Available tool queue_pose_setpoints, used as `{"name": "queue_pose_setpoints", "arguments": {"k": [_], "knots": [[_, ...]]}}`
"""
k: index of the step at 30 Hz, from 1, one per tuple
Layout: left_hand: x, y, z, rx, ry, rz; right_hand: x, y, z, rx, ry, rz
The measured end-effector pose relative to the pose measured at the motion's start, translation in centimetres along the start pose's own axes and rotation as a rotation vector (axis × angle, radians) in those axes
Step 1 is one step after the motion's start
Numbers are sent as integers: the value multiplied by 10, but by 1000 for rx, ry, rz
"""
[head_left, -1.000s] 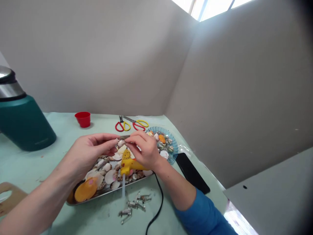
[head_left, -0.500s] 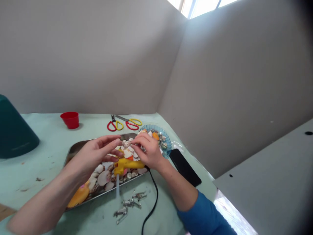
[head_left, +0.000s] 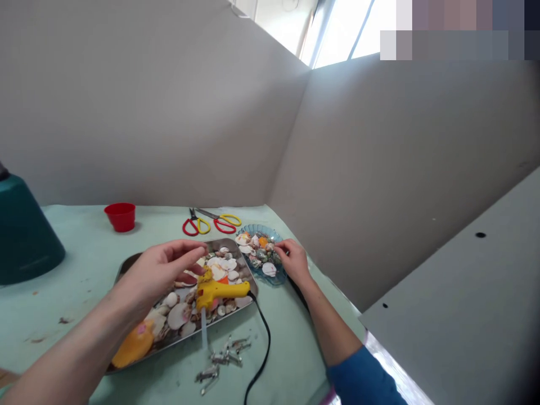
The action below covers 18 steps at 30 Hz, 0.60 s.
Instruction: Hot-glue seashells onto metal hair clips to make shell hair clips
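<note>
At the right of the table, small seashells (head_left: 258,256) lie heaped in a blue scalloped plate (head_left: 274,282), an orange one and a white ridged one among them. The person's right hand (head_left: 294,262) reaches over the plate's right side, thumb and forefinger drawn close together at the shells; whether they have hold of one cannot be told.

To the left, the left hand (head_left: 162,269) hangs above a metal tray (head_left: 250,269), its fingers loosely curled and the thumb near the forefinger's tip; whether anything sits between them is unclear. A yellow glue gun (head_left: 225,289) rests on the shells in the tray, a translucent glue stick (head_left: 204,326) jutting from it over the near rim. A large orange shell (head_left: 134,342) fills the tray's near left corner.

On the near side lie metal clips (head_left: 219,363), left of the gun's black cord (head_left: 269,332). Beyond the tray are two pairs of red-and-yellow-handled scissors (head_left: 224,226), with a red cup (head_left: 120,218) farther left and a teal bottle (head_left: 26,239) at the left edge.
</note>
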<state>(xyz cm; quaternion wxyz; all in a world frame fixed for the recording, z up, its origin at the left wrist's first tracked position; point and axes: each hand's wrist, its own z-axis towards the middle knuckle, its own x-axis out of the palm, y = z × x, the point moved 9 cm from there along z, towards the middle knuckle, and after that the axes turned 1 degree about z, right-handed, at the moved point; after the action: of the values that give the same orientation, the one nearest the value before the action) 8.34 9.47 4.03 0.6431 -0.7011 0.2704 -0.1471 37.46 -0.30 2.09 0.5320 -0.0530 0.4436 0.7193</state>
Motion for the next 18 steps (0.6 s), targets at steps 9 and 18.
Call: {"name": "queue_pose_setpoints", "arguments": {"k": [9, 18], "knots": [[-3, 2, -1, -44, -24, 7, 10, -2, 1, 56, 6, 175], [9, 0, -1, -6, 25, -4, 13, 49, 5, 14, 41, 411]]}}
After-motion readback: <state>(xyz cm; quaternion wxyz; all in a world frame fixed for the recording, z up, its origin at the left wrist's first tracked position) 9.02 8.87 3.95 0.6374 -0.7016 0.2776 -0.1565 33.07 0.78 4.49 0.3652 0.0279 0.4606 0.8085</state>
